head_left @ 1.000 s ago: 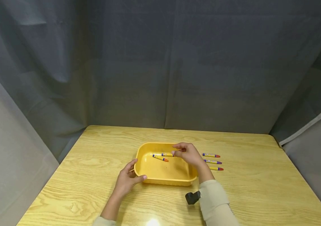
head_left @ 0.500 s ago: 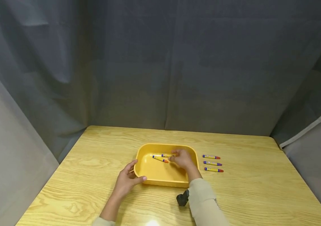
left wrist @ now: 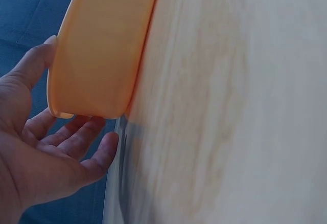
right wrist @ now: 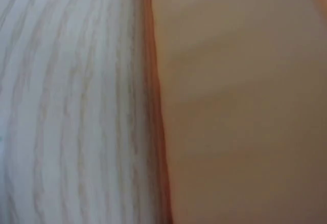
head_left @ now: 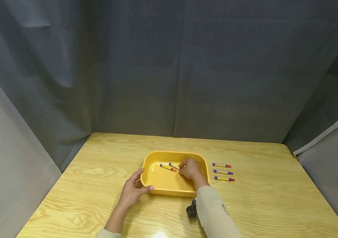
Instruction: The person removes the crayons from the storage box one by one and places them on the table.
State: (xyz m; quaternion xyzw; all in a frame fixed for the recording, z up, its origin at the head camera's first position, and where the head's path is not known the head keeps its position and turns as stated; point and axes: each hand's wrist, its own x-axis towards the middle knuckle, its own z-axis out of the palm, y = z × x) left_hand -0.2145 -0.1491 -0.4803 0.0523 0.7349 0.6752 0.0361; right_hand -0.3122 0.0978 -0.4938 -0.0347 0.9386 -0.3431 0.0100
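A yellow plastic tray point(head_left: 171, 191) sits on the table in the head view. My left hand point(head_left: 133, 191) grips its left end, with the thumb at the front rim and the fingers at the side. In the left wrist view, that hand point(left wrist: 56, 142) is against the tray's wall point(left wrist: 102, 45). Inside the tray, my right hand point(head_left: 191, 169) pinches the right end of a yellow crayon point(head_left: 173, 166), whose tip is hidden by the fingers. Close beside it lies an orange-tipped crayon point(head_left: 167, 167). Only the tray's outer wall point(right wrist: 235, 101) and tabletop show in the right wrist view.
Right of the tray, three crayons lie in a column on the wooden table point(head_left: 264, 198): a red-tipped crayon point(head_left: 221, 165), a purple-tipped crayon point(head_left: 223, 172) and another red-tipped crayon point(head_left: 224, 178). A grey curtain point(head_left: 216, 82) hangs behind the table.
My right hand has moved down and slightly left into the tray and taken hold of a crayon, which has turned a little. The left hand has stayed in place.
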